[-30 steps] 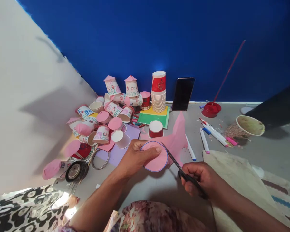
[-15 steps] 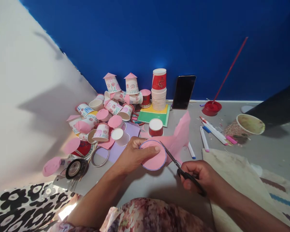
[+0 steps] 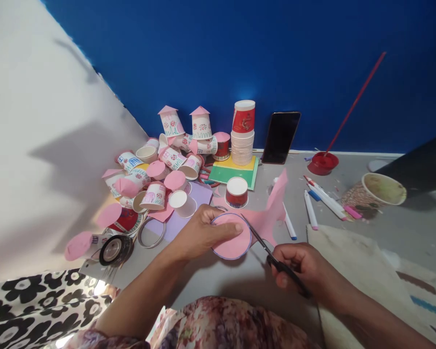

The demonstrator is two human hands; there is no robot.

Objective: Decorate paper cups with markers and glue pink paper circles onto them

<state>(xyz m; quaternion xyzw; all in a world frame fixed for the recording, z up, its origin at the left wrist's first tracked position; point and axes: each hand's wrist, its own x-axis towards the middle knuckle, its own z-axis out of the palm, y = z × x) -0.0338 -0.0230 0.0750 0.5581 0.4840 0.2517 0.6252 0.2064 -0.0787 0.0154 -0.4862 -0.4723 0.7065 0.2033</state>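
My left hand (image 3: 208, 233) pinches a round piece of pink paper (image 3: 234, 248) edged with a blue line, its thumb lying across the top. Black-handled scissors (image 3: 284, 269) are in my right hand (image 3: 301, 265), fingers wrapped round the handles. Their blades lie along the right edge of the circle. A ragged strip of pink paper (image 3: 272, 208) rises behind the blades and joins near the circle's upper right edge. Just beyond the circle stands an upturned red and white cup (image 3: 237, 192).
Decorated cups (image 3: 154, 195) with pink paper pieces crowd the left. A cup stack (image 3: 242, 148) and a phone (image 3: 281, 137) stand at the back. Markers (image 3: 327, 199), a red lid (image 3: 323, 164), a patterned cup (image 3: 376, 190) and a cloth (image 3: 343, 271) are on the right.
The view has shifted slightly, so the objects sit a little differently in the picture. The loose pink strip has changed shape slightly. Both hands keep their holds.
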